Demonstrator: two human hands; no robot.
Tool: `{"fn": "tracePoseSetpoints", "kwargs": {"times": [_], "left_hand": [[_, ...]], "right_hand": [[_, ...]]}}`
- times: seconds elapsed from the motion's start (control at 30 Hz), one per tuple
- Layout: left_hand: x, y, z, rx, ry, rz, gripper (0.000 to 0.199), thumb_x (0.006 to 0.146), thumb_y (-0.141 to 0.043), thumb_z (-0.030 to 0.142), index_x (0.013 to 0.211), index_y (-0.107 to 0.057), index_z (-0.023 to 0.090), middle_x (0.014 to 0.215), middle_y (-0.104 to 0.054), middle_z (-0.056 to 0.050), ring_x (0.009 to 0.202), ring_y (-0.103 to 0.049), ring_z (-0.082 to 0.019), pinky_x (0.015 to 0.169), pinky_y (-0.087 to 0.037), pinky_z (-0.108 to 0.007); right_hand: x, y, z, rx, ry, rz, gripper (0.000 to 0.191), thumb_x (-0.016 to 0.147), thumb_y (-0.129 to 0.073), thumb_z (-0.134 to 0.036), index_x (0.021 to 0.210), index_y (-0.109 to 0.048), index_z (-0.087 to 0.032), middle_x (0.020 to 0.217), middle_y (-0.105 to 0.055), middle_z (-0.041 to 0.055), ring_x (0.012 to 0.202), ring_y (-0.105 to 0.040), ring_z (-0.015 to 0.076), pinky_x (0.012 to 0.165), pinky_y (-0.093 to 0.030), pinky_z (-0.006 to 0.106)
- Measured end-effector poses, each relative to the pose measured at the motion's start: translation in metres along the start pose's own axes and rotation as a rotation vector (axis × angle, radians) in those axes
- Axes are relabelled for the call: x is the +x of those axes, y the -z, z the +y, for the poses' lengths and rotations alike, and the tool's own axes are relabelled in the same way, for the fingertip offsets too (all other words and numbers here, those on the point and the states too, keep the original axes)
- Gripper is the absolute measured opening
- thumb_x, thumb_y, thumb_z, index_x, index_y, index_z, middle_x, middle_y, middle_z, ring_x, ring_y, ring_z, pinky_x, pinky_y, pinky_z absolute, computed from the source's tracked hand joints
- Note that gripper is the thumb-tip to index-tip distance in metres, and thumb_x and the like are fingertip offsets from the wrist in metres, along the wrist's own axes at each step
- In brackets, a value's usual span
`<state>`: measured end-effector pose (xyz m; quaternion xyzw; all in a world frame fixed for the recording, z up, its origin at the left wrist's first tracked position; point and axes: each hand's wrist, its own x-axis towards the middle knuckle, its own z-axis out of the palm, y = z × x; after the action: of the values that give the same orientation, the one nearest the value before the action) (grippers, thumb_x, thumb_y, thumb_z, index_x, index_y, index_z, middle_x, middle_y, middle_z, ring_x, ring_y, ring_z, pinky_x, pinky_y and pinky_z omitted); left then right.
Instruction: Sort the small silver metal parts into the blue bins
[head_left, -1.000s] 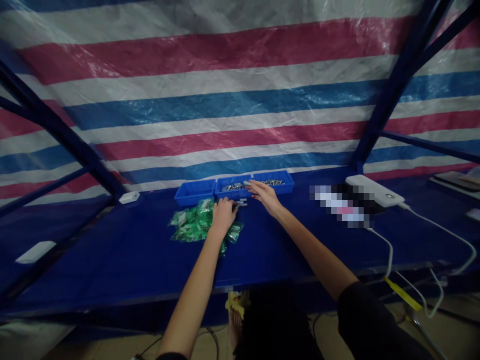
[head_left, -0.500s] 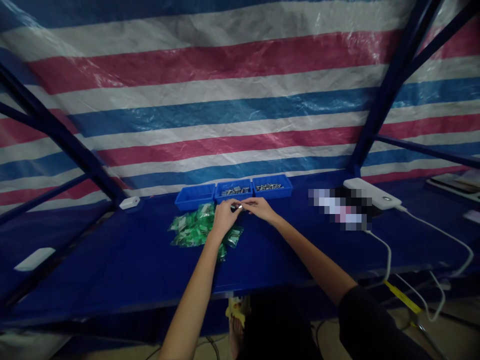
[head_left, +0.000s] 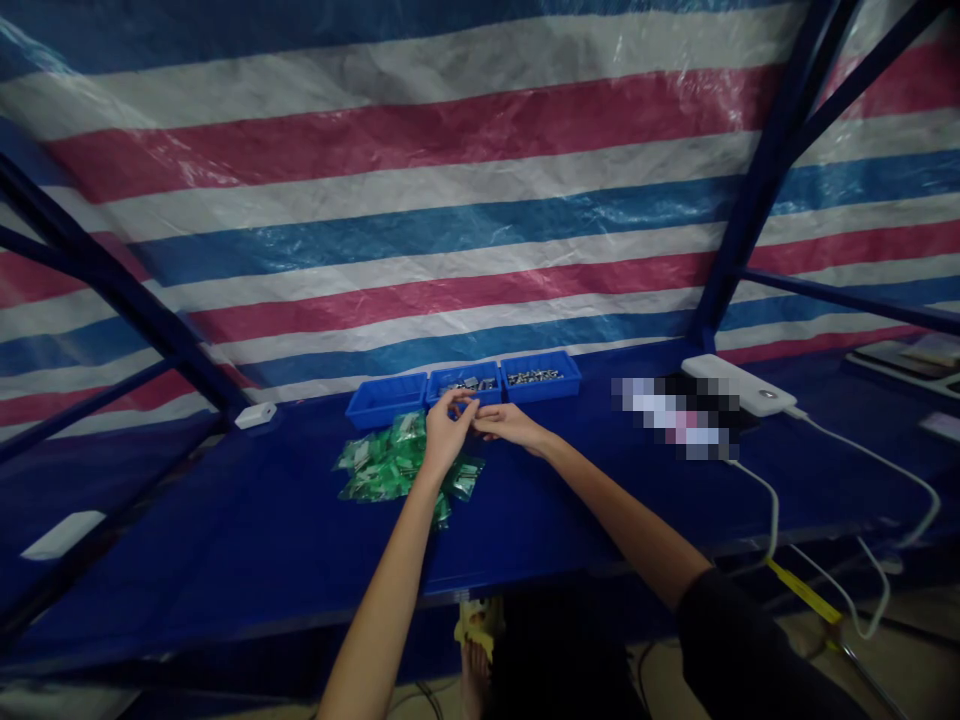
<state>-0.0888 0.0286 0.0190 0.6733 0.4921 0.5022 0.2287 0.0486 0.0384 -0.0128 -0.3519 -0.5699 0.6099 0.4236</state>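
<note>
far to the left of both hands, a white block [head_left: 63, 535] lies near the edge of the blue table [head_left: 247, 520], and a white plug [head_left: 255, 415] sits farther back, also well left of the hands. nearer, the left blue bin [head_left: 388, 400] stands ahead and to the left of the left hand [head_left: 448, 432], with a heap of green packets [head_left: 386, 465] in front of it, just left of that hand and reaching around under its wrist. the left hand has its fingers curled, its tips meeting those of the right hand [head_left: 511, 426], so the 2 hands are together; whether anything small is pinched there cannot be told. directly beyond them is the middle blue bin [head_left: 465, 384], holding metal pieces [head_left: 480, 384], partly hidden by the left fingers. ahead and to the right of the right hand is the right blue bin [head_left: 540, 376], with small shiny parts [head_left: 534, 377]. well to the right of the hands are a pixelated patch [head_left: 679, 418], a white power bank [head_left: 735, 384] and its white cable [head_left: 874, 475]
</note>
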Motion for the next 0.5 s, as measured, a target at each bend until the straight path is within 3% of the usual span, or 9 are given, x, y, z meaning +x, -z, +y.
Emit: {"fn": "tracePoseSetpoints", "kwargs": {"times": [0.13,0.2,0.3,0.37,0.5], "left_hand": [[0.002,-0.001,-0.004,-0.020,0.018,0.065,0.028,0.075,-0.055,0.036,0.093,-0.061,0.016,0.084,-0.063,-0.004,0.063,-0.052,-0.011,0.058,-0.040,-0.022],[0.003,-0.002,-0.007,-0.026,0.027,0.041,0.028,0.076,-0.054,0.036,0.096,-0.059,0.016,0.081,-0.063,-0.004,0.065,-0.055,-0.012,0.061,-0.042,-0.023],[0.000,-0.005,-0.011,0.080,0.008,-0.102,0.033,0.079,-0.053,0.034,0.106,-0.055,0.016,0.079,-0.064,-0.003,0.070,-0.057,-0.014,0.068,-0.043,-0.027],[-0.005,-0.007,-0.013,0.290,-0.035,-0.202,0.036,0.079,-0.054,0.032,0.112,-0.053,0.018,0.089,-0.064,-0.005,0.079,-0.057,-0.018,0.074,-0.043,-0.031],[-0.014,-0.011,-0.013,0.670,-0.133,-0.375,0.026,0.081,-0.053,0.029,0.104,-0.060,0.020,0.109,-0.059,-0.008,0.101,-0.049,-0.025,0.084,-0.037,-0.040]], "right_hand": [[0.004,0.005,-0.002,0.052,0.038,0.122,0.026,0.068,-0.069,-0.034,0.088,-0.069,-0.019,0.078,-0.069,0.0033,0.072,-0.063,0.0130,0.062,-0.048,0.023],[0.006,0.007,-0.003,0.092,0.070,0.164,0.030,0.068,-0.068,-0.037,0.092,-0.068,-0.018,0.081,-0.069,0.0037,0.071,-0.062,0.0124,0.063,-0.048,0.023],[0.007,0.010,-0.006,0.076,0.101,0.257,0.031,0.068,-0.065,-0.040,0.090,-0.068,-0.018,0.076,-0.067,0.0024,0.064,-0.059,0.0109,0.061,-0.047,0.023],[0.007,0.013,-0.008,0.037,0.111,0.349,0.028,0.067,-0.065,-0.040,0.083,-0.069,-0.018,0.070,-0.065,0.0011,0.060,-0.056,0.0103,0.059,-0.045,0.023],[0.008,0.020,-0.011,0.015,0.097,0.490,0.021,0.067,-0.062,-0.036,0.075,-0.067,-0.017,0.062,-0.062,-0.0002,0.056,-0.053,0.0101,0.057,-0.044,0.023]]}}
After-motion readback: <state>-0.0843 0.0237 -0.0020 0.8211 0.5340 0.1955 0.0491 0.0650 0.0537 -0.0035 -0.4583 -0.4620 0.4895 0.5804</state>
